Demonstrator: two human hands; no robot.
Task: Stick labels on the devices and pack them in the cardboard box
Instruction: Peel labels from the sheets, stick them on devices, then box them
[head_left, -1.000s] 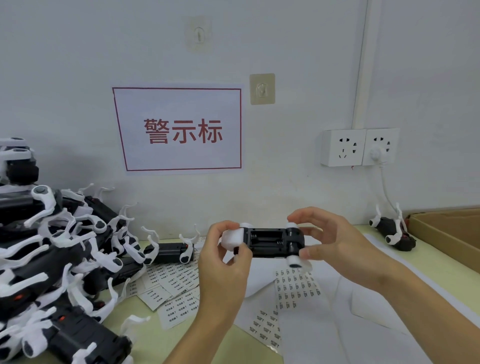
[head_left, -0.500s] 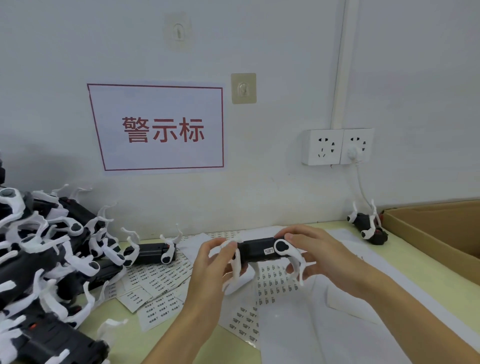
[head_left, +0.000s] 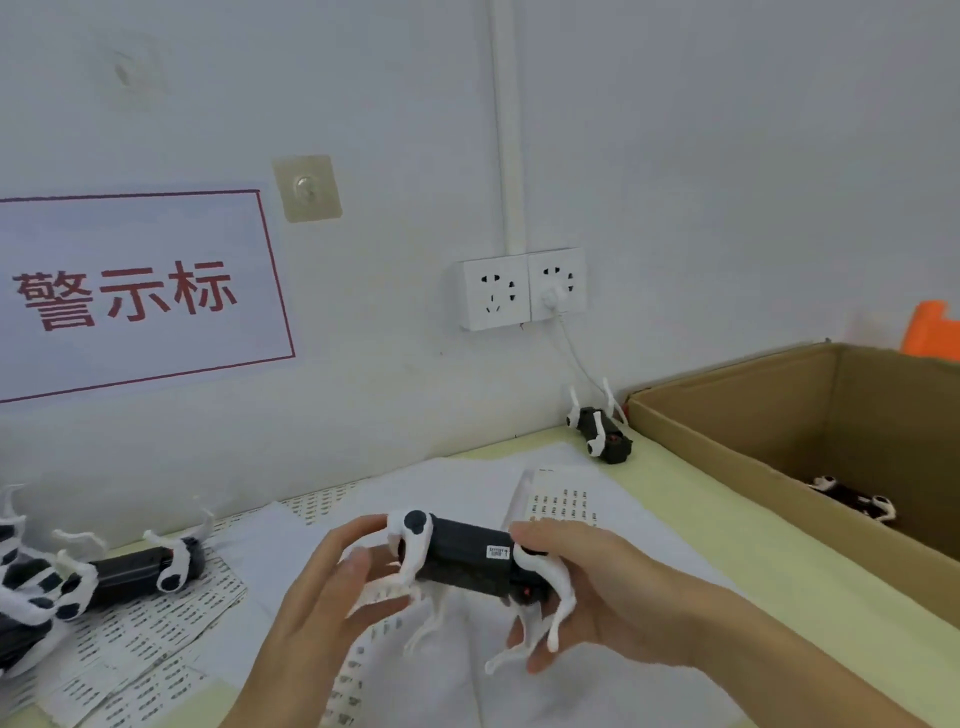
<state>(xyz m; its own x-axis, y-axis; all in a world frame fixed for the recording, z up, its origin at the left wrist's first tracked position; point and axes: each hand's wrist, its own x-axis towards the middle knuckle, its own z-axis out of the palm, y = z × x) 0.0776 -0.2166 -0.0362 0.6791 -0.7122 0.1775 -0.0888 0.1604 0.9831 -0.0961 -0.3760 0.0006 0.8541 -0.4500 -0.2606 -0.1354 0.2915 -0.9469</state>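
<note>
A person holds a small black device (head_left: 467, 558) with white legs above the desk (head_left: 727, 551), one hand at each end. The right hand (head_left: 597, 597) has its fingers curled round the right end, the thumb lying over the top and white legs sticking out between and below the fingers. The left hand (head_left: 332, 597) sits at the left end with its fingers loosely bent; the thumb and fingertips touch the white legs there, though how firm that hold is I cannot tell. On the side of the black body facing up is a small white label (head_left: 497, 552), just beside the right thumb.

Under the hands the desk is covered with white paper (head_left: 467, 483), and a sheet of printed labels (head_left: 558, 506) lies just behind the held device. More label sheets (head_left: 145, 634) are spread to the left, with another black and white device (head_left: 140, 569) lying on them and a pile of the same devices (head_left: 31, 582) at the left edge.

To the right stands an open cardboard box (head_left: 753, 431), and one device (head_left: 852, 501) lies on its floor. A further device (head_left: 600, 431) sits on the desk against the wall, just beside the box's near corner. On the wall above are a double socket (head_left: 519, 291) with a plug in its right half and a red-bordered sign (head_left: 135, 291).
</note>
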